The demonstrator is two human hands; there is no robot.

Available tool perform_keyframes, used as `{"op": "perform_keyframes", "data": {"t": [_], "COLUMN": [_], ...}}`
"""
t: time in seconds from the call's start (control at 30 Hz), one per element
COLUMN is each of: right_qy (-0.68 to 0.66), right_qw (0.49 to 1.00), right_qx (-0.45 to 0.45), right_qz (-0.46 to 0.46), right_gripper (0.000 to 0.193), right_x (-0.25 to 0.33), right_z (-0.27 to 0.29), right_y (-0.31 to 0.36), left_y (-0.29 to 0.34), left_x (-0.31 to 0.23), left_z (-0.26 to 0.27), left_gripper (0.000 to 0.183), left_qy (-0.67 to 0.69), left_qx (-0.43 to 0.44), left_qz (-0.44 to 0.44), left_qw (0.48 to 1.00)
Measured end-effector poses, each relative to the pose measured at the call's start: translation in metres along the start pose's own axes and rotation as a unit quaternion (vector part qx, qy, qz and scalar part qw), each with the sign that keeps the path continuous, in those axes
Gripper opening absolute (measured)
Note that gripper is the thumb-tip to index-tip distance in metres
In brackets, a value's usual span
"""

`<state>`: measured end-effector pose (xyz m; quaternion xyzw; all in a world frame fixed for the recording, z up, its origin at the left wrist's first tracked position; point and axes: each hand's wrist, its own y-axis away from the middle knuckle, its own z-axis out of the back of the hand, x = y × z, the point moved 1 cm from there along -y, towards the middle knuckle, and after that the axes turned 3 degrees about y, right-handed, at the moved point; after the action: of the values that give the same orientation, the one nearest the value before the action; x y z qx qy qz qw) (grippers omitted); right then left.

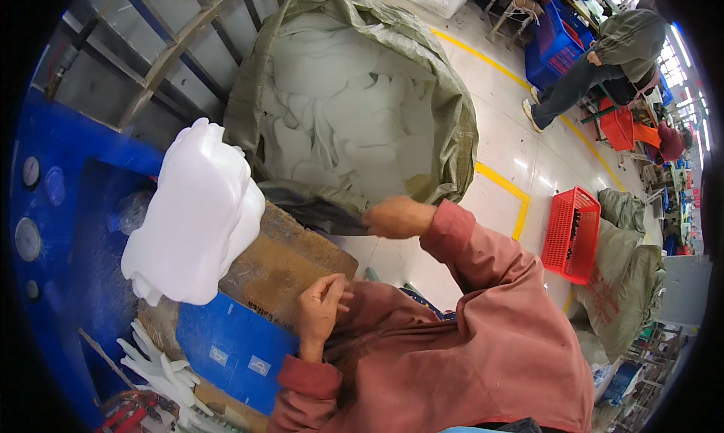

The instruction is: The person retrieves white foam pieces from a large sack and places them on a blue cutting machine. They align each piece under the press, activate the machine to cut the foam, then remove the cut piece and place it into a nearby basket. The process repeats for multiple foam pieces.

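Note:
My left hand point(320, 312) is over the near side of a brown board point(290, 267), its thumb and fingers drawn together; whatever may be between them does not show. Farther out, my right hand point(400, 217) is closed at the near rim of a large green woven sack point(460, 131), and its fingertips are hidden. Inside that sack lie many smooth white pieces point(324, 67) with rounded edges. A stack of similar white pieces point(192, 218) sits left of the board, apart from both hands. Beside my left forearm is a flat blue panel point(234, 346).
White gloves point(162, 369) lie at the lower left, near a blue machine point(56, 260) with round gauges. Metal bars point(177, 48) stand behind the stack. On the floor at right are a red basket point(573, 233) and filled sacks point(622, 282). Another person point(603, 64) is at the far right.

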<state>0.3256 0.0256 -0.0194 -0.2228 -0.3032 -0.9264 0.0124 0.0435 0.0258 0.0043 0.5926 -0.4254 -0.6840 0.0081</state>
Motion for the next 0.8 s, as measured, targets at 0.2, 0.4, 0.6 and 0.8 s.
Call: {"op": "perform_keyframes", "data": {"t": [0.2,0.4,0.6,0.8], "right_qy": [0.059,0.059,-0.046,-0.135], "right_qw": [0.996,0.995,0.99,0.977], "right_qx": [-0.038,0.005,-0.011,-0.152], "right_qz": [-0.064,-0.083,-0.129,-0.07], "right_gripper": [0.029,0.034,0.042,0.038], "right_x": [-0.057,-0.096,-0.095,-0.066], "right_z": [0.029,0.029,-0.026,-0.057], "right_y": [-0.054,-0.124,-0.203,-0.201], "left_y": [-0.004,-0.003,-0.007,-0.006], "left_x": [0.009,0.006,0.008,0.013], "left_z": [-0.006,-0.009,-0.008,-0.008], "left_gripper": [0.027,0.025,0.025,0.029], "left_qy": [0.023,0.017,0.033,0.049], "left_qx": [-0.054,-0.078,-0.078,-0.068], "left_qz": [-0.026,-0.018,-0.007,-0.003], "left_qw": [0.998,0.997,0.996,0.997]}}
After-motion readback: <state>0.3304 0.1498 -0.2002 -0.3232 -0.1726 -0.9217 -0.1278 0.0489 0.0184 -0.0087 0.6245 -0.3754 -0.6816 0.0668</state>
